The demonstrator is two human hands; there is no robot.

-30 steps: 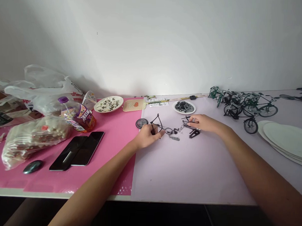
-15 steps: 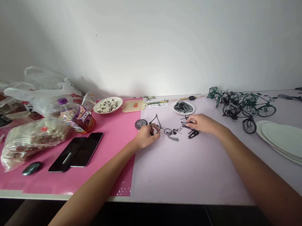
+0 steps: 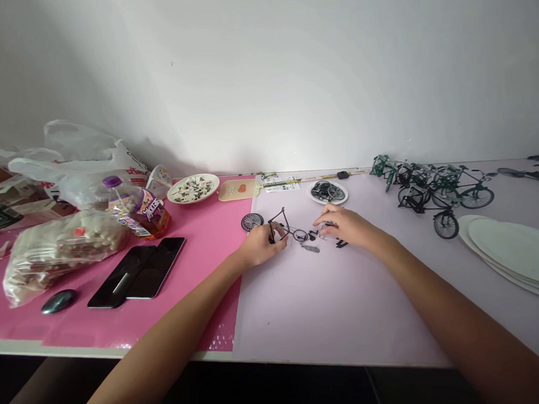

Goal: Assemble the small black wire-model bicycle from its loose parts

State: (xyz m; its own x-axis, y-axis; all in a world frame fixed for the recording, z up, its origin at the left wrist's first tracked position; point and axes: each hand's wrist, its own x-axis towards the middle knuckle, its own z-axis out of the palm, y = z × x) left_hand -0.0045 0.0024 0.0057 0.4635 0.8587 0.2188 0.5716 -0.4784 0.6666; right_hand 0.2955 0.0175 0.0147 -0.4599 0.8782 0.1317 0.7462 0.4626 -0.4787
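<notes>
My left hand (image 3: 263, 243) is closed around a thin black bicycle frame (image 3: 283, 216) of toy size. It holds the frame tilted just above the table. Behind that hand lies a spoked wheel (image 3: 252, 221). My right hand (image 3: 340, 223) hovers low over small loose bicycle parts, its fingers slightly apart; nothing shows clearly between them. Close to its fingertips are a round ring-like part (image 3: 300, 235), a little black piece (image 3: 313, 235) and a grey flat part (image 3: 311, 248). A dark part (image 3: 341, 244) is half hidden under the right hand.
Toy bicycles (image 3: 464, 186) stand at the back right, beside stacked white plates (image 3: 513, 248). A small plate (image 3: 312, 198) holds black parts; another plate (image 3: 213, 184) holds pale pieces. At left are a drink bottle (image 3: 144, 211), a plastic bag (image 3: 62, 246) and two phones (image 3: 154, 268).
My right hand has shifted left, from the dark parts toward the smaller ones in the middle. My left hand has hardly moved; the bicycle frame in it has tipped slightly to the right.
</notes>
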